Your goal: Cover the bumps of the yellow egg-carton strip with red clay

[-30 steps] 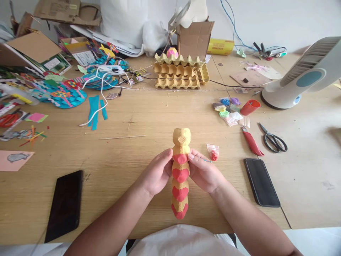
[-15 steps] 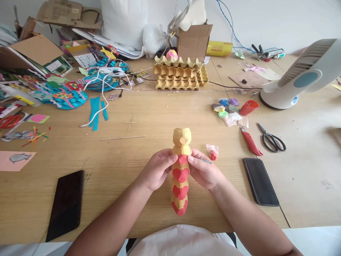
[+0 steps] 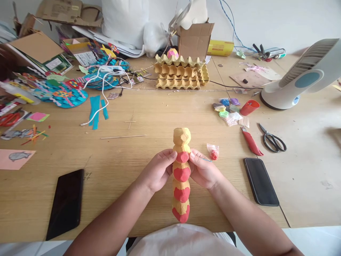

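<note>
A bumpy strip of yellow egg carton (image 3: 181, 185) points lengthwise toward me, with red patches covering the nearer bumps and plain yellow at its far end. My left hand (image 3: 159, 170) pinches its left edge near the topmost red patch, thumb on top. On the opposite edge, my right hand (image 3: 204, 169) grips it the same way. A thin blue stick (image 3: 207, 160) lies against the right hand; how it is held I cannot tell. Just beyond that hand is a small clear bag (image 3: 212, 152) with red material inside.
To the right lie a phone (image 3: 261, 182), a red-handled cutter (image 3: 252, 141) and scissors (image 3: 272, 138). A black tablet (image 3: 65, 204) is at left. Thin sticks (image 3: 123, 136) lie ahead. Egg cartons (image 3: 178, 84) are stacked at the back, a white fan (image 3: 301, 78) at far right.
The near end of the egg carton strip has tipped, reaching slightly closer to me and showing more of its bumps. Both hands keep their grip.
</note>
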{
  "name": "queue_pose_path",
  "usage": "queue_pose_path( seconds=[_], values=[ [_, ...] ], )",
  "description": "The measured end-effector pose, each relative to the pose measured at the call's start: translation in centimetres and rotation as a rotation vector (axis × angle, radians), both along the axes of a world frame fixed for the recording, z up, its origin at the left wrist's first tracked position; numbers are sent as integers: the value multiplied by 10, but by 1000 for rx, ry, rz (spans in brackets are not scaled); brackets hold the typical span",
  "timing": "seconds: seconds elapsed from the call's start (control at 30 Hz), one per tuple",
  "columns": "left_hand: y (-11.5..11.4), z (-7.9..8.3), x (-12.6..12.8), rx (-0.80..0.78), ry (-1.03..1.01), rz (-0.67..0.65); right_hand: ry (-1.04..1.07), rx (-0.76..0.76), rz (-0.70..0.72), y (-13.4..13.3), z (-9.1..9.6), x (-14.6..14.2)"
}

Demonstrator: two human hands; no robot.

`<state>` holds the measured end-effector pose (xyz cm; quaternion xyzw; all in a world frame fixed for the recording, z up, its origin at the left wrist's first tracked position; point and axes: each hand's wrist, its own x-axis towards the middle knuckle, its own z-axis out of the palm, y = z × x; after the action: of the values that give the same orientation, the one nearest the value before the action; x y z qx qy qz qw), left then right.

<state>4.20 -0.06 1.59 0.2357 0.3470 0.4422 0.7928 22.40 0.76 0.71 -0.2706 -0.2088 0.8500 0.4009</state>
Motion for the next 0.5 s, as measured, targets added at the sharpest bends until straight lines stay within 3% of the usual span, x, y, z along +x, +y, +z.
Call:
queue_pose_path(
  seconds=[0.2, 0.37, 0.5],
  values=[
    [3, 6, 0, 59, 16, -38, -38, -6, -19, 0, -2, 1],
    [2, 7, 0, 72, 108, 69, -53, 66, -28, 2, 1, 2],
    [3, 4, -2, 70, 101, 80, -66, 138, -43, 3, 3, 2]
  ],
)
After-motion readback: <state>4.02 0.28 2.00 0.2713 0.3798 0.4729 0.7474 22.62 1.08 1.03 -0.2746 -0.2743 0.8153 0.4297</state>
